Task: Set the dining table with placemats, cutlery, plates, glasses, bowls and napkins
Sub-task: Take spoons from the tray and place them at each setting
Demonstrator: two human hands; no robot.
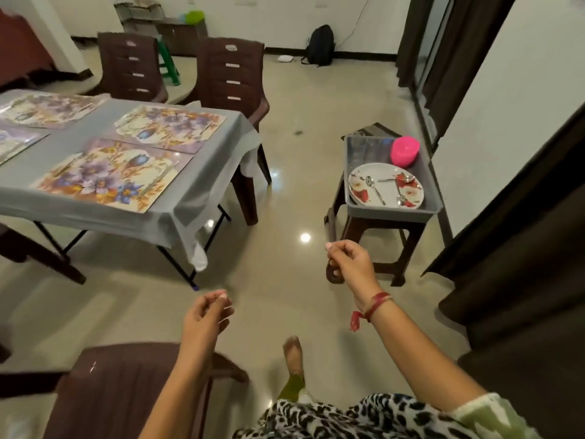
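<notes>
Several floral placemats (107, 175) lie on the dining table (202, 198), which wears a grey cloth, at the left. A grey tub (392, 212) on a brown stool at the right holds a floral plate (386, 185) with spoons (375, 186) on it and a pink bowl (404, 151). My right hand (349, 264) hangs in the air in front of the stool, fingers loosely curled, holding nothing. My left hand (205, 318) is lower and nearer the table corner, also loosely curled with nothing in it.
Brown plastic chairs stand at the table's far side (231, 77) and right below me (120, 391). Glossy tiled floor (300, 147) stretches between table and stool. Dark curtains (522, 248) hang at the right. A black backpack (321, 44) leans on the far wall.
</notes>
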